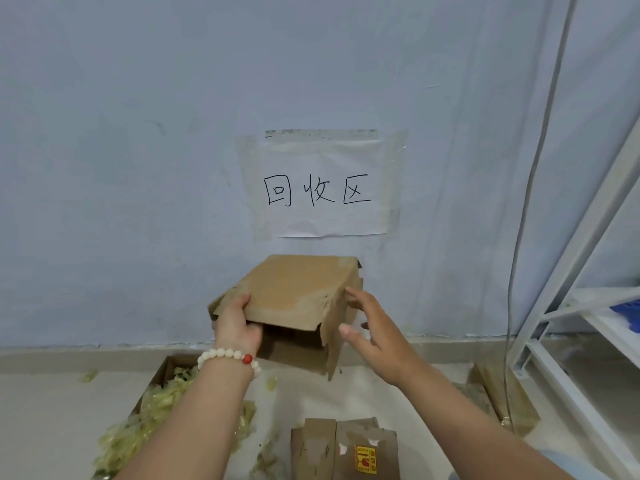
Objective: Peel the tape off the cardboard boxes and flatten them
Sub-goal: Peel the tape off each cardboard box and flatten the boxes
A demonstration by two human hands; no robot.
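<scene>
Yellowish crumpled tape fills the open cardboard bin (156, 400) on the floor at my left. My left hand (235, 329) clamps the near left edge of the scuffed brown cardboard box (298, 289), thumb on top and fingers out of sight beneath. The box hangs in the air before the wall, its open end toward me. My right hand (375, 329) is spread loose, with the fingertips at the box's right wall. The box looks light and soft at its torn creases, so I'd grip opposite corners to collapse it.
</scene>
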